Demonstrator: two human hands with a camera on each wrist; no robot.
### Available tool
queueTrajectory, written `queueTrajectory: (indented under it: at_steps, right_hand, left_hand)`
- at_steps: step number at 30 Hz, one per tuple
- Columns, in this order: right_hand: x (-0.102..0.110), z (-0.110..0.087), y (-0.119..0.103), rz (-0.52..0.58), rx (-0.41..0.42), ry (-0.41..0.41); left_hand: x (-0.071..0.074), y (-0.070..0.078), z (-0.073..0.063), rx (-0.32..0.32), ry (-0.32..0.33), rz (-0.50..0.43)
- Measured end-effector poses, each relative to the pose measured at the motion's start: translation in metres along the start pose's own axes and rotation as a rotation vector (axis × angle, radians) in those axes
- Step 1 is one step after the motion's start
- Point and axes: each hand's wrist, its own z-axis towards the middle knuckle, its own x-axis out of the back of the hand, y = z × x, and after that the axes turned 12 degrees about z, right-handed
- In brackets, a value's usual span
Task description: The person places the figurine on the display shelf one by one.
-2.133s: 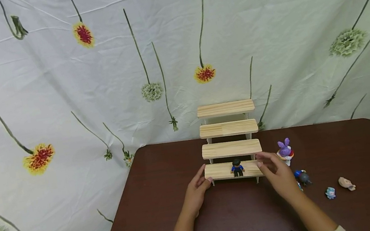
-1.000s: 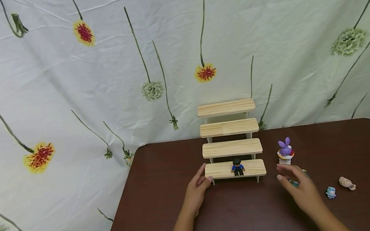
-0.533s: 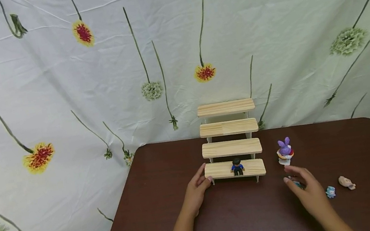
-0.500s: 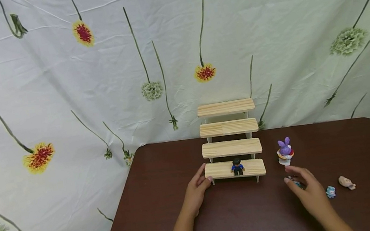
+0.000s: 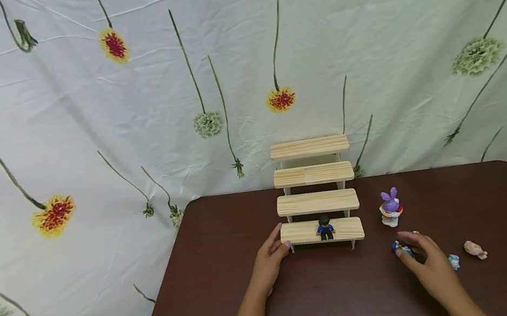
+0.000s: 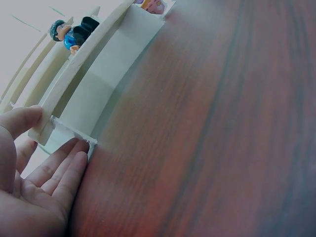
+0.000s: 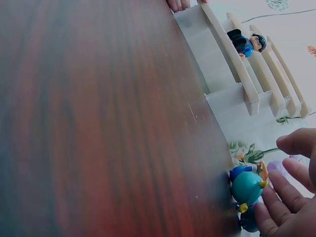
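A tiered wooden display stand [image 5: 317, 202] stands at the back of the table, with a toy figure [image 5: 325, 228] in a blue top and black trousers seated on its lowest board. At that board's left end, my left hand [image 5: 268, 259] holds the stand; in the left wrist view its thumb lies against the board and its fingers reach the white leg. My right hand [image 5: 428, 262], fingers loosely bent, is at a small blue-and-teal figurine [image 5: 403, 249]. The right wrist view has the teal figurine [image 7: 247, 187] right beside those fingertips, with a dark round figurine [image 7: 251, 218] partly hidden.
Behind the right hand stands a purple rabbit-eared figurine [image 5: 391, 207]. To its right lie a small light-blue figurine [image 5: 454, 262] and a beige one [image 5: 475, 250]. A flowered cloth [image 5: 165, 94] hangs behind the dark brown table [image 5: 224, 222].
My right hand has left the stand's right end and moved right and toward me, down to the small figurines. The left hand has stayed on the stand.
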Motion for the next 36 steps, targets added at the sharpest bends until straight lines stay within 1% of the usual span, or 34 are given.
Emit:
queueTrajectory:
  at_steps: [4, 8, 12, 15, 20, 27, 32, 36]
  right_hand:
    - [0.002, -0.001, 0.002, -0.016, -0.025, -0.029]
    - [0.004, -0.001, 0.004, -0.059, -0.079, -0.067]
    - [0.006, -0.002, 0.006, -0.066, -0.129, -0.108]
    - [0.007, -0.002, 0.009, -0.064, -0.136, -0.119]
    - [0.007, -0.003, 0.014, -0.079, -0.107, -0.099]
    - [0.008, -0.005, 0.019, -0.076, -0.114, -0.072]
    - [0.008, -0.004, 0.022, -0.110, -0.108, -0.055]
    - [0.008, -0.004, 0.023, -0.135, -0.115, -0.062]
  left_hand:
    - [0.000, 0.000, 0.000, -0.003, 0.002, 0.001]
    - [0.001, 0.000, 0.001, -0.001, 0.002, 0.007]
    - [0.001, 0.001, 0.001, -0.003, 0.005, 0.017]
    - [0.001, 0.001, 0.001, -0.003, 0.005, 0.014]
    - [0.001, 0.000, 0.001, -0.001, 0.006, 0.010]
    - [0.001, 0.001, 0.000, 0.009, 0.009, 0.013]
    - [0.001, 0.002, 0.000, 0.010, 0.012, 0.017]
    - [0.001, 0.002, -0.001, 0.012, 0.012, 0.018]
